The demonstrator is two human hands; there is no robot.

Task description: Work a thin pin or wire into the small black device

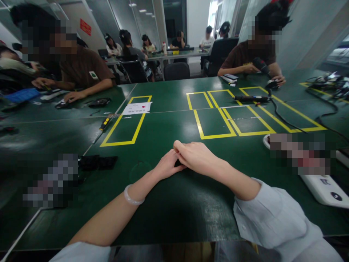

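My two hands meet above the green table [174, 214], just short of its middle. My left hand [167, 164] comes in from the lower left, its thumb pointing right and its fingertips tucked behind the other hand. My right hand [197, 157] is closed, with its curled fingers against the fingers of my left hand. No object shows in either hand. A pale bangle [132, 196] circles my left wrist. Nearest beyond the hands are yellow tape outlines [218, 137] on the tabletop.
A yellow-black screwdriver [105, 124] and a paper sheet [137, 108] lie ahead to the left. At right are a white phone-like item [327, 191], partly blurred, and a black tool [252, 99] with a cable. Two people sit across, one holding a dark hand tool [261, 65].
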